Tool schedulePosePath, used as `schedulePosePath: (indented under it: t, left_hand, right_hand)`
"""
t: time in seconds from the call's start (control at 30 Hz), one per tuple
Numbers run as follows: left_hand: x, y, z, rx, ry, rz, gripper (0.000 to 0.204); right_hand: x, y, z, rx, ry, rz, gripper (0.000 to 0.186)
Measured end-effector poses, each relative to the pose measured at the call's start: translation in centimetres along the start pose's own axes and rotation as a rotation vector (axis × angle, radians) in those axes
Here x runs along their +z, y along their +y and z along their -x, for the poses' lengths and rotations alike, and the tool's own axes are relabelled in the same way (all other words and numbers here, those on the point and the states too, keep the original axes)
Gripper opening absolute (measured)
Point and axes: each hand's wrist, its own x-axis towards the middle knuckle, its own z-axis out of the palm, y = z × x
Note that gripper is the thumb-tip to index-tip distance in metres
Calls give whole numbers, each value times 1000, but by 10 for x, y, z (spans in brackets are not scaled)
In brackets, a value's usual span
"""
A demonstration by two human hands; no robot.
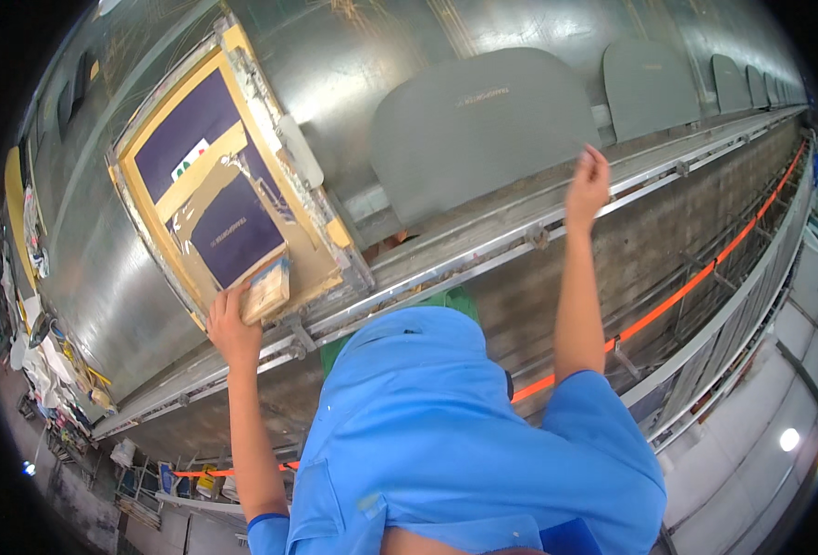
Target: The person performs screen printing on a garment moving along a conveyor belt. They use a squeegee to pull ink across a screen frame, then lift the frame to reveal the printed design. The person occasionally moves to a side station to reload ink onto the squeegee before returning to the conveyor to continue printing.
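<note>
Clamps the left hand's fingers on a wooden block, at the near edge of the frame. Holds the right hand by the big gray mat's near right corner, fingers curled; can't tell if pinching. Has more gray mats farther down the metal table.

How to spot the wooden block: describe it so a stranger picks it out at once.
On the long metal table, find the yellow-bordered frame left of the large grey sheet. Near the frame's closest edge, held by the left hand, is the wooden block. Its pale, bluish-edged wood sets it apart from the dark purple panels beyond.
</note>
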Motion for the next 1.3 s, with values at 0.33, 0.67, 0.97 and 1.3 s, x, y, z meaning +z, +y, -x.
schedulePosePath:
  t: [0.33, 0.67, 0.97, 1.3]
  left_hand:
    - [75, 91, -154, -6, -173, 22, 43]
    - [194, 142, -260, -12, -194, 61, 35]
    - [184, 133, -266, -28, -159, 62, 34]
    - [-260, 148, -121, -239, -728, -404, 59]
  right_hand:
    - [63, 153, -162, 59, -138, 415, 31]
    - [147, 261, -229, 76, -134, 422, 29]
    - [152, 237, -243, 37, -81, 427, 32]
    - [-38, 5, -150, 226, -693, 550, 49]
